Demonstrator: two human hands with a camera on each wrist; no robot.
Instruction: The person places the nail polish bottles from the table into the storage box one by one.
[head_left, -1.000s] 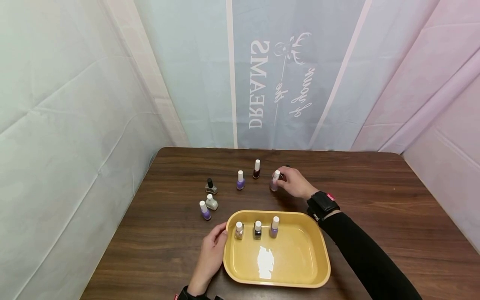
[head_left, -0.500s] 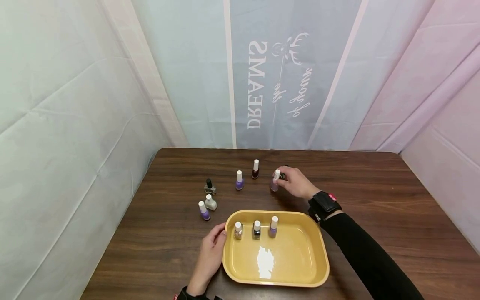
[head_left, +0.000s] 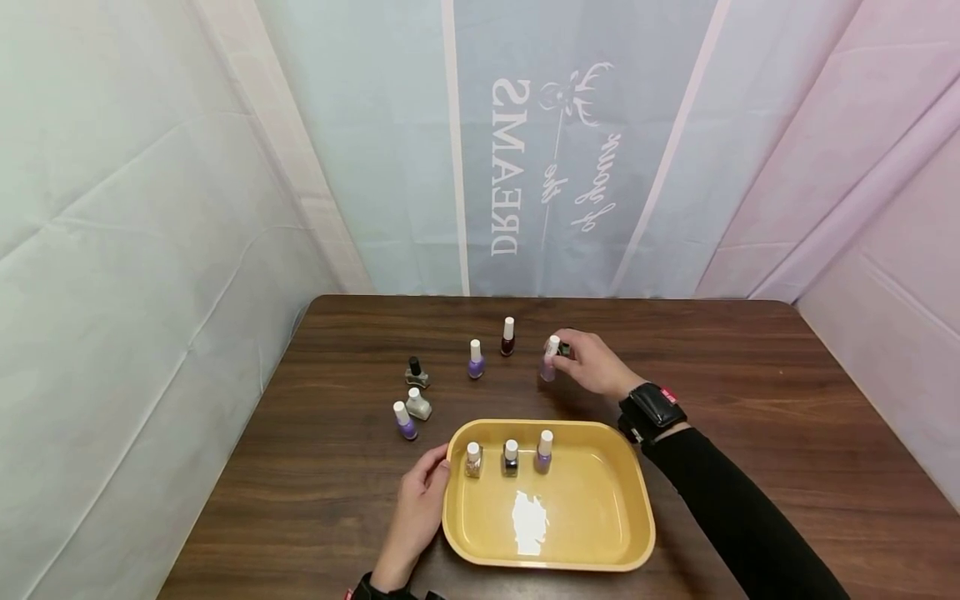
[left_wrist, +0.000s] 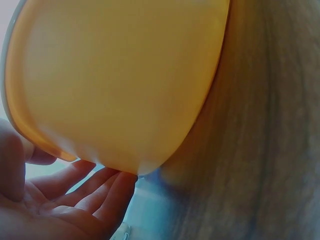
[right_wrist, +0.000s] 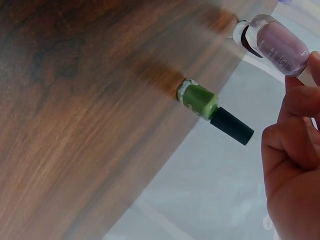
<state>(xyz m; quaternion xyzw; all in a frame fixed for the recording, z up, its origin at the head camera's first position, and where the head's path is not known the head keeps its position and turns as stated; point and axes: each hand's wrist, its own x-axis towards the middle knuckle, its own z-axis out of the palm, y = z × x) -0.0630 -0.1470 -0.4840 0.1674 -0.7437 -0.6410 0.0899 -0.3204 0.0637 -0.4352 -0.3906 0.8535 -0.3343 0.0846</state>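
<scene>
My right hand (head_left: 592, 364) pinches a pale purple nail polish bottle (head_left: 548, 369) with a white cap, upright over the table beyond the tray. In the right wrist view, the held nail polish bottle (right_wrist: 282, 47) is at the upper right, its cap hidden. Near it stands a green nail polish bottle (right_wrist: 199, 99) with a black cap, partly behind the hand in the head view. My left hand (head_left: 418, 507) holds the yellow tray (head_left: 551, 567) at its left edge, thumb by the rim and fingertips against the outer wall (left_wrist: 120, 100).
Inside the tray, three bottles stand in a row, one a purple bottle (head_left: 543, 454). Beyond it are a dark red bottle (head_left: 507, 340) and a purple bottle (head_left: 476, 364). Left of these stand a black-capped bottle (head_left: 417, 377), a whitish bottle (head_left: 418, 407) and another purple bottle (head_left: 406, 427).
The head view has shifted slightly, so the tray and standing bottles appear a little further left. The right hand keeps its pinch on the bottle, with slightly more of the green bottle showing.
</scene>
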